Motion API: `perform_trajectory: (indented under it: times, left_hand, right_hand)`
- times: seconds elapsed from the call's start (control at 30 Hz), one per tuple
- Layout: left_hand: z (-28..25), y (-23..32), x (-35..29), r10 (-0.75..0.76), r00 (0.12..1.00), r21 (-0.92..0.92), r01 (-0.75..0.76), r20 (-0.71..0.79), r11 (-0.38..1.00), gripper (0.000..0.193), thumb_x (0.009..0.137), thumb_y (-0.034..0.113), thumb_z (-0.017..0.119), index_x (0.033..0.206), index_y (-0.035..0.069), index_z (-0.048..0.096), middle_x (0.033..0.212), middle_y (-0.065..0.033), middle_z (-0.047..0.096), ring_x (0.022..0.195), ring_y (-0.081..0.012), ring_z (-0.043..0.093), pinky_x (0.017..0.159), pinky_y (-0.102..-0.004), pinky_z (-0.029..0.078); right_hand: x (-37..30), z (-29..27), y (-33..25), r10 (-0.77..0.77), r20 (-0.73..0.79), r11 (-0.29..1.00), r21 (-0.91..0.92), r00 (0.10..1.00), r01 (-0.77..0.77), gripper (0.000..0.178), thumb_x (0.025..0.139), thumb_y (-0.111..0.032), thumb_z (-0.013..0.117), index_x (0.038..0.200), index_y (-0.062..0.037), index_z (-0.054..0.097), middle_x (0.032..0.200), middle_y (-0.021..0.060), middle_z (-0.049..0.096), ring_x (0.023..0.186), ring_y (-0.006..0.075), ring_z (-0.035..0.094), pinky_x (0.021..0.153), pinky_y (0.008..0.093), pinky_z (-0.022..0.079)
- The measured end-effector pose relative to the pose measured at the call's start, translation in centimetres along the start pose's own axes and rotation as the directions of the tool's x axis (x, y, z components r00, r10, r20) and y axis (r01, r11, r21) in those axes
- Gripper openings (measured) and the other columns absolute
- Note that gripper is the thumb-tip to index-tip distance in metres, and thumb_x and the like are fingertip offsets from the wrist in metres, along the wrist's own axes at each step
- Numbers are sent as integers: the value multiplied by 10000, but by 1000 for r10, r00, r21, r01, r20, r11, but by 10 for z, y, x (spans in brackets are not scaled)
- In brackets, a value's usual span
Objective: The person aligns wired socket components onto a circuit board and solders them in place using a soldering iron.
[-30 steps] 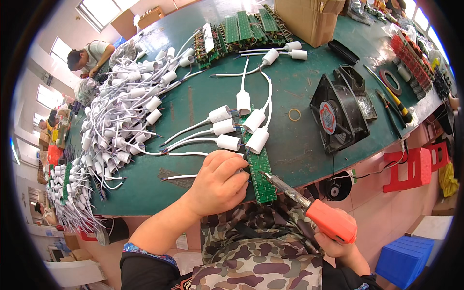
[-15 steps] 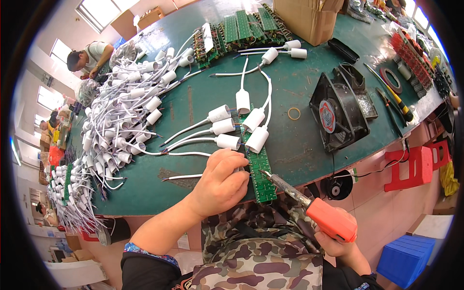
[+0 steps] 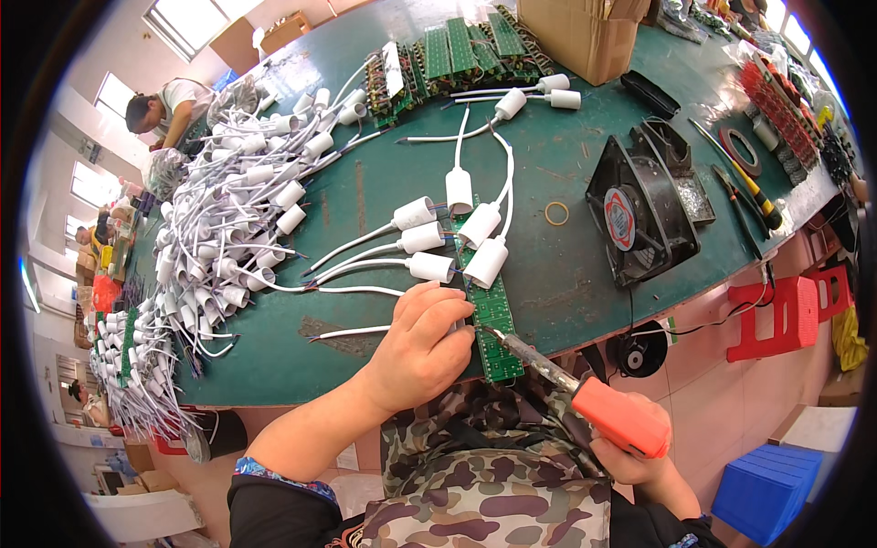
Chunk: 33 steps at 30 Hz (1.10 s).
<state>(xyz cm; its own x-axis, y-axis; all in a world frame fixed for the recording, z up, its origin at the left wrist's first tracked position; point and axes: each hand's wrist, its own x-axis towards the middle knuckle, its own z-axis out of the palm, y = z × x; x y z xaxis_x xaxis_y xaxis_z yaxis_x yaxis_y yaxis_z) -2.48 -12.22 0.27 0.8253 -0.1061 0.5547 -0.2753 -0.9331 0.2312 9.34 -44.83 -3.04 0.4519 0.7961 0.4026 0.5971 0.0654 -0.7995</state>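
A long green circuit board (image 3: pixel 498 342) lies near the table's front edge. My left hand (image 3: pixel 425 342) is closed at the board's left side around a white cable-tailed lamp socket, mostly hidden by the fingers; its white cable (image 3: pixel 352 332) runs out to the left. In my right hand (image 3: pixel 630 447) is a soldering iron (image 3: pixel 612 416) with a red handle, its tip on or just over the board beside my left fingertips. Several white lamp sockets (image 3: pixel 431 267) with cables lie along the board's left side and over its far part.
A large heap of white lamp sockets (image 3: pixel 228 219) covers the left. Stacked circuit boards (image 3: pixel 457 55) and a cardboard box (image 3: pixel 585 36) stand at the back. To the right are a black fan (image 3: pixel 639 215), pliers (image 3: pixel 735 205) and a tape roll (image 3: pixel 738 151). Another person (image 3: pixel 174 114) works at far left.
The soldering iron's tip has shifted slightly left, closer to my left fingers, and my right hand has moved a little with it. My left hand has barely shifted.
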Motion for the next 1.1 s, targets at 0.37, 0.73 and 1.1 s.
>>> perform_trajectory:
  times: [0.37,0.73,1.1]
  left_hand:
    - [-1,0,0,4,1000,18,-4,16,1000,248,679,-5,778,897,30,665,1159,-126,609,1129,-335,611,1003,-532,476]
    - [0,1,-1,9,1000,39,-9,15,999,243,678,3,777,891,34,664,1144,-122,616,1121,-331,612,1013,-531,469]
    - [-1,1,0,16,1000,27,-16,9,1000,237,683,1,775,892,21,665,1139,-130,614,1123,-336,609,1003,-531,476]
  right_hand:
    - [5,1,-4,-31,17,995,-98,999,33,627,688,-68,845,1255,32,596,1064,157,746,818,287,731,684,355,566]
    - [15,1,-11,-90,7,982,-165,996,90,667,643,-43,842,1263,0,602,907,107,718,622,242,630,557,344,485]
    - [1,-9,-5,-67,-10,994,-86,998,66,594,732,-117,831,1250,46,592,1001,164,726,734,310,710,642,379,562]
